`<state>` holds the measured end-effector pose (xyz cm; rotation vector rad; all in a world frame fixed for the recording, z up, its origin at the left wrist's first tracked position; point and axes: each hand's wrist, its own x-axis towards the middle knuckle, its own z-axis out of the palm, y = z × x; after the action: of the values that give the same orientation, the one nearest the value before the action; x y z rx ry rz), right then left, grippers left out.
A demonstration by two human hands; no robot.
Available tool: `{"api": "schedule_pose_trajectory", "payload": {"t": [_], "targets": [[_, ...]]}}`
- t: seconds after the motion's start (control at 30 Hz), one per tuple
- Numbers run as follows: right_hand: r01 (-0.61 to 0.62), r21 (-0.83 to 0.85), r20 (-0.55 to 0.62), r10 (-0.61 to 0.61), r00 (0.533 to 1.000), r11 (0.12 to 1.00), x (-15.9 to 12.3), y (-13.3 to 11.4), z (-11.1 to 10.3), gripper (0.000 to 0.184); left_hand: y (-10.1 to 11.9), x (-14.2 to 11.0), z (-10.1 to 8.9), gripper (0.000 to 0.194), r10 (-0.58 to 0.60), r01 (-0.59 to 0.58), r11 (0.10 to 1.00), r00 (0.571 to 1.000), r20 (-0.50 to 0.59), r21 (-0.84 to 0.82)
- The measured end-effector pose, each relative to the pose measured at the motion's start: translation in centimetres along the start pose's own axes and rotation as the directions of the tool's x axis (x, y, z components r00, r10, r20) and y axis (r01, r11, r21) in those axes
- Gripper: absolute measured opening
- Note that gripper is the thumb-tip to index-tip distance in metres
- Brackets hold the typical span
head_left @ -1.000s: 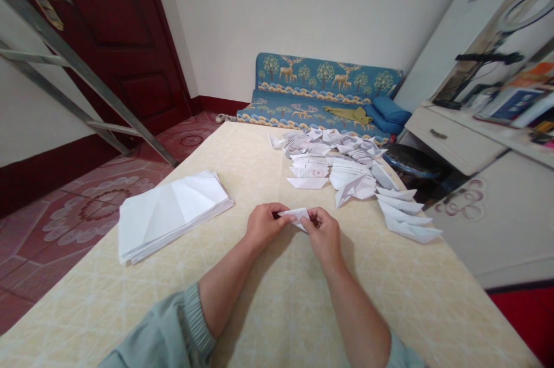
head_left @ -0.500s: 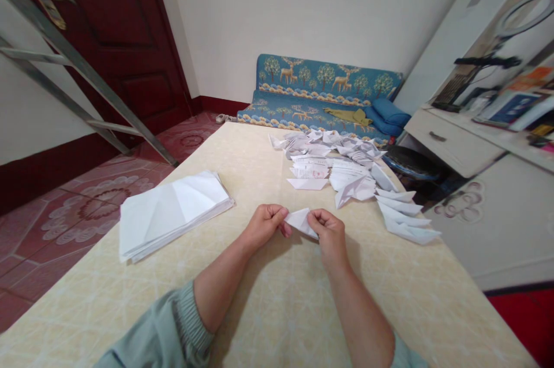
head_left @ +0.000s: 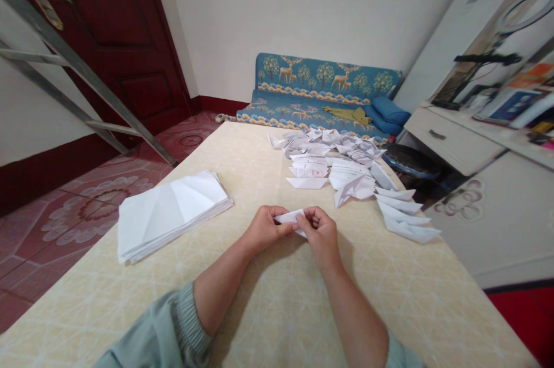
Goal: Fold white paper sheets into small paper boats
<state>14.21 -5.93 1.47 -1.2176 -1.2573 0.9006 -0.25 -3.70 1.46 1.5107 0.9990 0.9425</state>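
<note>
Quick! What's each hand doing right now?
Left hand: closed, pinching a folded white paper.
Right hand: closed, pinching the same paper.

A small folded white paper point(head_left: 291, 218) is pinched between the hands, its left end held by the left hand point(head_left: 264, 228) and its right end by the right hand point(head_left: 318, 235), over the cream worktop point(head_left: 389, 310). A stack of creased white sheets point(head_left: 168, 215) is laid to the left; folded paper pieces point(head_left: 402, 212) and printed slips point(head_left: 309, 170) are heaped to the right.
</note>
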Motion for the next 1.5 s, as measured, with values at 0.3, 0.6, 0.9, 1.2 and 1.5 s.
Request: {"api": "schedule_pose_trajectory", "payload": {"t": [0.3,0.6,0.9,1.2,1.5], "targets": [[0.074,-0.242,0.012,-0.073,0.997,0.967,-0.05,0.61,-0.39,0.036,0.07,-0.6,0.24,0.026,0.012,-0.036,0.994,0.976,0.218,0.106],[-0.047,0.005,-0.014,0.047,0.999,0.999,0.42,0.26,-0.12,0.027,0.18,0.07,-0.17,0.023,0.005,-0.028,0.991,0.986,-0.169,-0.131],[-0.015,-0.008,-0.006,0.015,1.0,1.0,0.08,0.62,-0.52,0.022,0.06,0.01,-0.06,0.026,0.007,-0.016,0.981,0.999,-0.048,-0.191],[0.031,-0.032,0.055,-0.029,0.998,0.999,0.24,0.44,-0.68,0.024,0.25,-0.3,-0.08,0.045,-0.149,0.128,0.962,0.986,-0.069,-0.24],[-0.018,-0.01,-0.003,0.018,1.0,1.0,0.07,0.42,-0.4,0.028,-0.24,0.03,-0.09,0.044,-0.11,0.072,0.969,0.983,-0.149,-0.238]]}}
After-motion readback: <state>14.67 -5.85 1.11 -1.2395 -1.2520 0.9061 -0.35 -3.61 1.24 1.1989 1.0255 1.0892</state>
